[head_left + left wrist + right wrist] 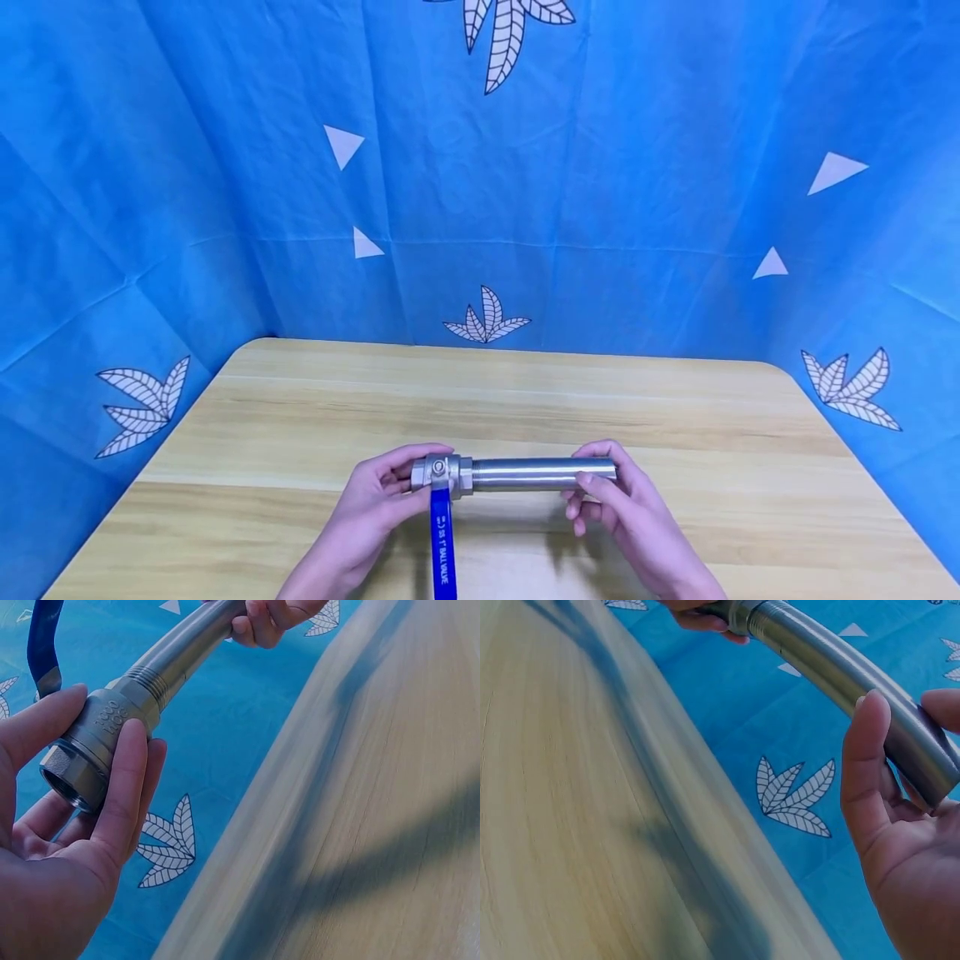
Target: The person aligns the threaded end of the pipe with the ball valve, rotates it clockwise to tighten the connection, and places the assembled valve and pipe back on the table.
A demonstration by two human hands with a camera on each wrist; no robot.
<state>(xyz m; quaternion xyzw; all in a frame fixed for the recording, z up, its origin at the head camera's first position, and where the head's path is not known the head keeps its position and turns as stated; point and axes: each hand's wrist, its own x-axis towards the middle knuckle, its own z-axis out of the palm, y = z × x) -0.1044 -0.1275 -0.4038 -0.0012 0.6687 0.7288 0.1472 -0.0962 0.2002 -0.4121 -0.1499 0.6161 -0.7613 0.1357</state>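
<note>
A steel ball valve (455, 476) with a long blue lever handle (443, 542) is joined to a straight steel pipe (536, 473), whose threads show where it enters the valve. My left hand (375, 500) grips the valve body, thumb on the near side and fingers on the far side. In the left wrist view the valve's free hexagonal end (73, 778) faces my palm, its bore visible. My right hand (630, 508) holds the pipe's plain end between thumb and fingers. Valve and pipe lie level across the front, raised over the table, with the lever pointing toward me.
The wooden table (495, 392) has a rounded far edge. Blue cloth (465, 183) printed with white leaves and triangles hangs behind it and along both sides. Shadows of the hands fall on the tabletop.
</note>
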